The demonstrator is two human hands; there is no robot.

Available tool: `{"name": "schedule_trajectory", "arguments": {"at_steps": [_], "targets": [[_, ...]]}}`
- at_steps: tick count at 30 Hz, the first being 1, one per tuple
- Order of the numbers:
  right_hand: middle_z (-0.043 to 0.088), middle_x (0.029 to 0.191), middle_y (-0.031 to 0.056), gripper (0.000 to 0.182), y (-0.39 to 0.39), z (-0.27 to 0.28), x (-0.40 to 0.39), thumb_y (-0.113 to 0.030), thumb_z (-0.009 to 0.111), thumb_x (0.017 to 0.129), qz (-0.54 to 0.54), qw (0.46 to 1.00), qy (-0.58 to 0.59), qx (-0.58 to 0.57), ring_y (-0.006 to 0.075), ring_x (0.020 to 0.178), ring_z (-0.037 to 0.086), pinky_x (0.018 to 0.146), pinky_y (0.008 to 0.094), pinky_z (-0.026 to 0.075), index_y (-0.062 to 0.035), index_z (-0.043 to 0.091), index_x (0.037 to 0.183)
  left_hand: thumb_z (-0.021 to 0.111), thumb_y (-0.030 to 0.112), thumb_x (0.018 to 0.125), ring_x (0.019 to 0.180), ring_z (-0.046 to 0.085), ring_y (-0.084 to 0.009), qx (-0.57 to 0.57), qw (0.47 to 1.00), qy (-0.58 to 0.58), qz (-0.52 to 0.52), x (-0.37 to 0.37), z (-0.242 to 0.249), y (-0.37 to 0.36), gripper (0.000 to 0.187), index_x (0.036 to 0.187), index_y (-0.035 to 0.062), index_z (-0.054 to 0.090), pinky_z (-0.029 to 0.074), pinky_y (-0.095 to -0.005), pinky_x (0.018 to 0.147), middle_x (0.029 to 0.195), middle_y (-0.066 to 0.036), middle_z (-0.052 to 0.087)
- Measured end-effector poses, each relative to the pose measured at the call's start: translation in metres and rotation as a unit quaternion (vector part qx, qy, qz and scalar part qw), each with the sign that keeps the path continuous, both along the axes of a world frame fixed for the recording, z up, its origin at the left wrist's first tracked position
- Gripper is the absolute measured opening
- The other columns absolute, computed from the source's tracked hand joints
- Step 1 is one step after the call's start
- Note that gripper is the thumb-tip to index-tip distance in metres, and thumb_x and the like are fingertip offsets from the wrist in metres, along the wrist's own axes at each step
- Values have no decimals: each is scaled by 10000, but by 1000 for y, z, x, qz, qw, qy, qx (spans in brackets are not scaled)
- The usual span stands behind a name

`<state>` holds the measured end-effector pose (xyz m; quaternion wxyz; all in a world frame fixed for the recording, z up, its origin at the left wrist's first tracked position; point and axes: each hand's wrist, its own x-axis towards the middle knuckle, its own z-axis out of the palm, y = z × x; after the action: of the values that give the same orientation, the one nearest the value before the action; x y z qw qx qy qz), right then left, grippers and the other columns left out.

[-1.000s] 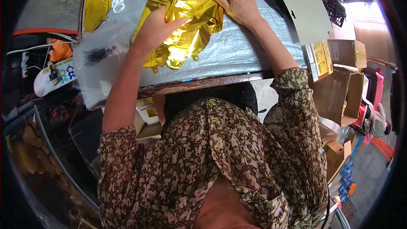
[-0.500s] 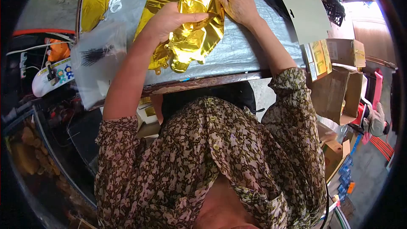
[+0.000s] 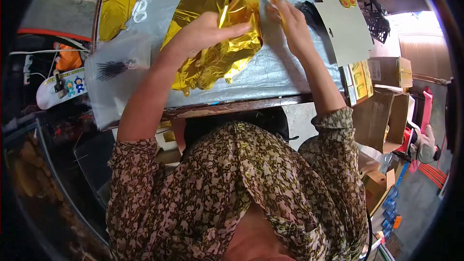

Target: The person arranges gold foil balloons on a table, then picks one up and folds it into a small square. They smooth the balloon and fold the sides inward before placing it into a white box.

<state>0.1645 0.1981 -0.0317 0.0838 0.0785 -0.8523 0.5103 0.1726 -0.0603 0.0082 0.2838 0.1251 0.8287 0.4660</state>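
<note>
A shiny gold foil balloon (image 3: 217, 7), flat and folded over itself, lies on the silvery-blue table cover (image 3: 290, 79) in front of me. My left hand (image 3: 205, 34) grips the folded part, its thumb stretched across the top; the other fingers are hidden by foil. Just right of the foil, my right hand (image 3: 292, 24) is lifted over the cover, slightly blurred. Its fingers are stretched out and apart, and no object shows in them.
More gold foil (image 3: 118, 5) and white cord (image 3: 140, 7) lie at the left, near a clear plastic bag (image 3: 116, 87) with dark thin pieces. A pale card sheet (image 3: 345, 31) is on the right. Cardboard boxes (image 3: 377, 116) stand beyond the table's right edge.
My right hand has come up off the table beside the foil and turned on edge. My left hand has moved right and slightly down, folding the foil over to the right.
</note>
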Motion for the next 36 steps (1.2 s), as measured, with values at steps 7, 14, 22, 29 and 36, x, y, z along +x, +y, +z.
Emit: {"name": "schedule_trajectory", "arguments": {"at_steps": [7,14,22,29,36], "targets": [[621,1377,194,723,32,7,14,-550,401,1100,13,893,-310,-325,291,1218,628,1025,422,523,77,457,1458,569,845,867,850,618,-144,19,998,-53,-34,-26,5,42,894,936,-28,748,490,-332,705,907,-92,684],[714,1170,130,626,39,8,21,-524,478,1087,-57,880,-325,-341,198,979,715,855,346,600,39,596,1334,417,971,795,1210,664,-358,123,979,-147,-73,-29,-3,67,1294,1529,-94,390,578,-420,993,1441,-363,519],[748,1130,108,490,54,-8,8,-441,546,1082,-50,810,-385,-441,198,955,739,845,327,618,5,663,1247,765,250,922,996,731,-258,-55,920,387,-1,-79,-36,7,262,1132,94,777,574,-348,889,1161,-60,759],[753,1120,117,513,55,-12,7,-446,534,1085,-15,800,-386,-459,207,932,753,814,352,643,21,642,1268,792,334,899,1376,514,-292,-55,873,476,-91,-84,-65,-5,391,1225,126,735,409,-452,1149,1425,-39,630],[722,1241,147,542,58,1,11,-445,512,1093,11,796,-413,-441,223,1053,736,898,358,622,31,608,1334,755,541,887,1449,447,-288,-95,882,446,-115,-83,-74,1,552,1311,194,694,295,-537,1231,1508,-53,565]]}}
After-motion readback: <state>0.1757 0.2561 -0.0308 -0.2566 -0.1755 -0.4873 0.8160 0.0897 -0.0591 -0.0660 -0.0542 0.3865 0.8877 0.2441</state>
